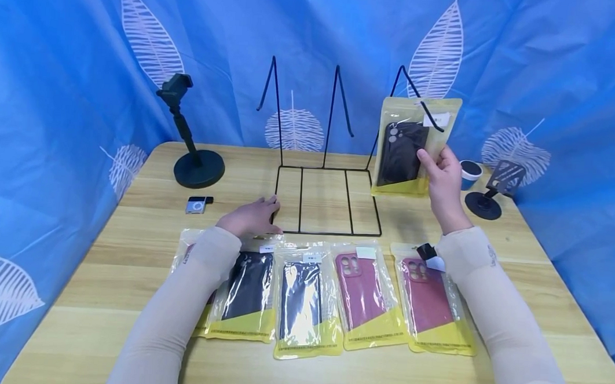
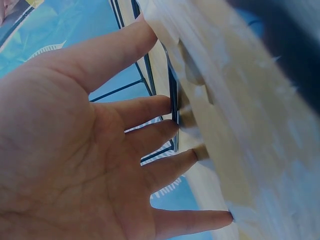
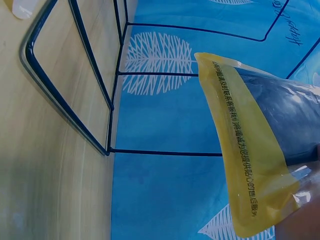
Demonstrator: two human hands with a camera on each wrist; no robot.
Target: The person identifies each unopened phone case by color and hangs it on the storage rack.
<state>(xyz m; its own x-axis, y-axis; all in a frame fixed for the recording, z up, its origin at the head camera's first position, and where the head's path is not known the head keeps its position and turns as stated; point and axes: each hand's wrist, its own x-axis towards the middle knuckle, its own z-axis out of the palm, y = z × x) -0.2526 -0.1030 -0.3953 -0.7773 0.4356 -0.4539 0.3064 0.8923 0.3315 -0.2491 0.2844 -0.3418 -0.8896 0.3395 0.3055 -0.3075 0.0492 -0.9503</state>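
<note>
at hook [image 1: 432, 118], packet [image 1: 400, 153], edge in right hand [image 1: 445, 185]

Rack hooks [image 1: 330, 118] leave passable gaps, probably; packets [image 1: 302, 302] line the front.

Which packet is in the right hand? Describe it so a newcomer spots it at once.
Start at the wire rack on the table, then find its rightmost prong in the head view. There, the right hand holds the packet upright, dark case showing. The other packets lie on the table; only this one is held up.
</note>
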